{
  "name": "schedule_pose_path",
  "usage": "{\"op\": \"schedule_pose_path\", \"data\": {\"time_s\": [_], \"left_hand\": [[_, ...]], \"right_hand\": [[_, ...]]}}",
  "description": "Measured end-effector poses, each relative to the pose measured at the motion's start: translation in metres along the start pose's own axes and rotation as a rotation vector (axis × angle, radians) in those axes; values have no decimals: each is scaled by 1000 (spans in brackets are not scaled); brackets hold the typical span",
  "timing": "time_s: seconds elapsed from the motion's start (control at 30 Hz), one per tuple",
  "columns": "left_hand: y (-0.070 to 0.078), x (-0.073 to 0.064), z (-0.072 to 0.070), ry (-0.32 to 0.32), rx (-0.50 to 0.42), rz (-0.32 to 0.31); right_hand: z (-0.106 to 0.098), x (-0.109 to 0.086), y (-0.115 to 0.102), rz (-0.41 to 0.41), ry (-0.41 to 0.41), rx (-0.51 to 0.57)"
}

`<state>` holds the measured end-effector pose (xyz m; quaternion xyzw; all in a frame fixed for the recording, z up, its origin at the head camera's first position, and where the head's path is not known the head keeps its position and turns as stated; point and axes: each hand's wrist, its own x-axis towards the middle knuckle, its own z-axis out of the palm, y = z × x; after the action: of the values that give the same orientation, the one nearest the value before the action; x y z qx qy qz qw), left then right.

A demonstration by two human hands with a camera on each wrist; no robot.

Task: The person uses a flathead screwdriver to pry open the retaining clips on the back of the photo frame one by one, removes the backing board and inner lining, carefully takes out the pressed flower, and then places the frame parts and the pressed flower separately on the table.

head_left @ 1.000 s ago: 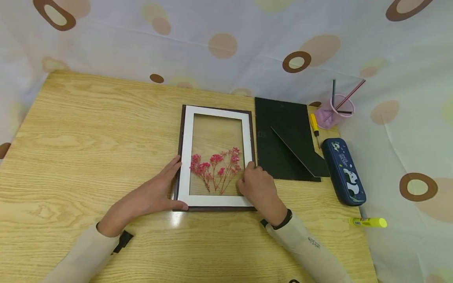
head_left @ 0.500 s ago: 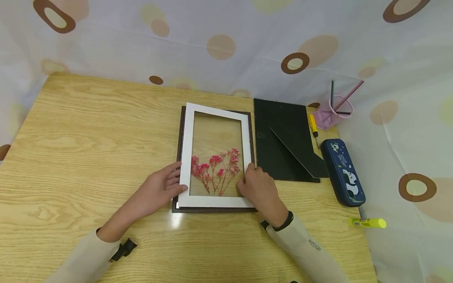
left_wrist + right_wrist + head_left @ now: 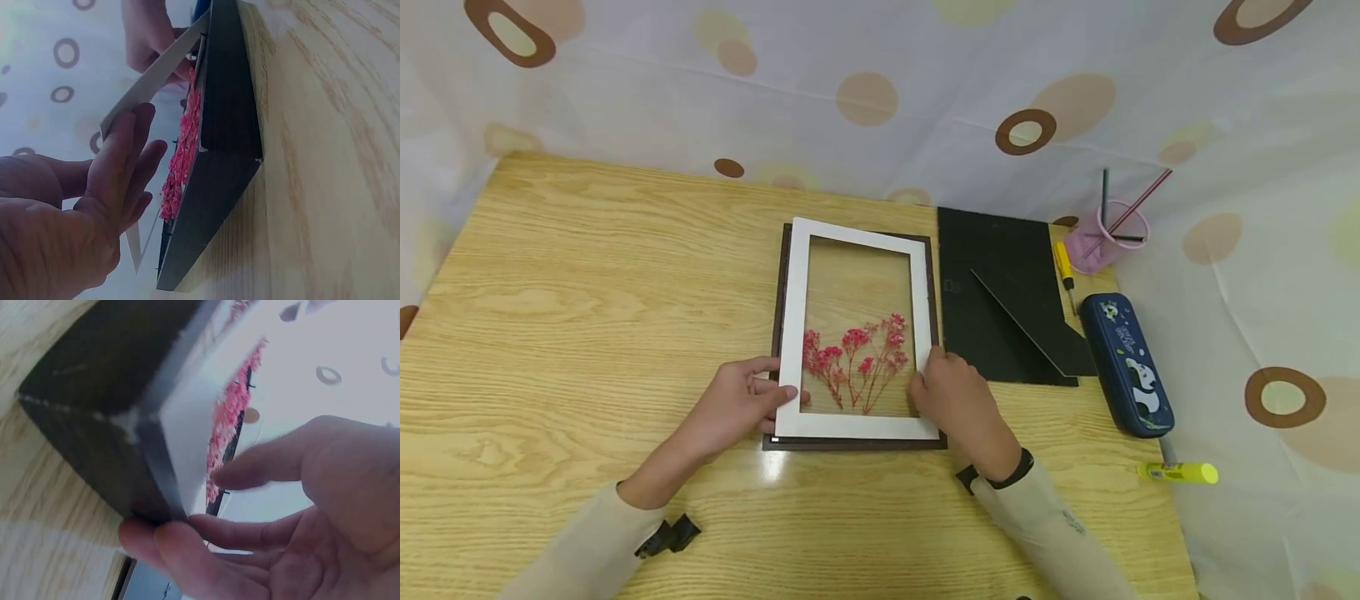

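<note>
A dark picture frame (image 3: pixel 853 446) lies on the table with pink dried flowers (image 3: pixel 854 338) inside it. Over them is a white mat (image 3: pixel 796 308) with a window cut out. My left hand (image 3: pixel 737 408) pinches the mat's left side, thumb on top and fingers beneath. In the left wrist view the mat (image 3: pixel 153 78) slants up off the frame (image 3: pixel 231 87) on that side. My right hand (image 3: pixel 958 404) pinches the mat's right strip, thumb at its inner edge. The right wrist view shows other fingers (image 3: pixel 178 544) against the frame's outer side (image 3: pixel 81 431).
A black backing board (image 3: pixel 992 242) with a raised stand leg lies right of the frame. Beyond it are a yellow screwdriver (image 3: pixel 1064 262), a pink cup of pencils (image 3: pixel 1090 250), a blue pencil case (image 3: pixel 1127 367) and a yellow marker (image 3: pixel 1180 472). A patterned cloth (image 3: pixel 925 92) hangs behind.
My left hand has let go of the frame's lower left corner and taken the mat's left side, which has risen off the frame. The right hand has stayed at the right edge.
</note>
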<state>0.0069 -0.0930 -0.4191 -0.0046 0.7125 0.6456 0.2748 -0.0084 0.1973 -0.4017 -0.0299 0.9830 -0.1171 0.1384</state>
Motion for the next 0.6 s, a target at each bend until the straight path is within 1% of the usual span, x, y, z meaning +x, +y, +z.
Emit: {"op": "schedule_pose_path", "data": {"time_s": [0.13,0.2,0.4,0.6], "left_hand": [[-2,1,-2,4,-29,-4],[-3,1,-4,13,-18,-7],[-4,1,-9,22,9,-10],[-4,2,-16,41,37,-11]], "right_hand": [[-5,1,8,11,-24,85],[-7,1,11,23,-26,109],[-6,5,17,56,-23,137],[-7,5,19,54,-30,161]]}}
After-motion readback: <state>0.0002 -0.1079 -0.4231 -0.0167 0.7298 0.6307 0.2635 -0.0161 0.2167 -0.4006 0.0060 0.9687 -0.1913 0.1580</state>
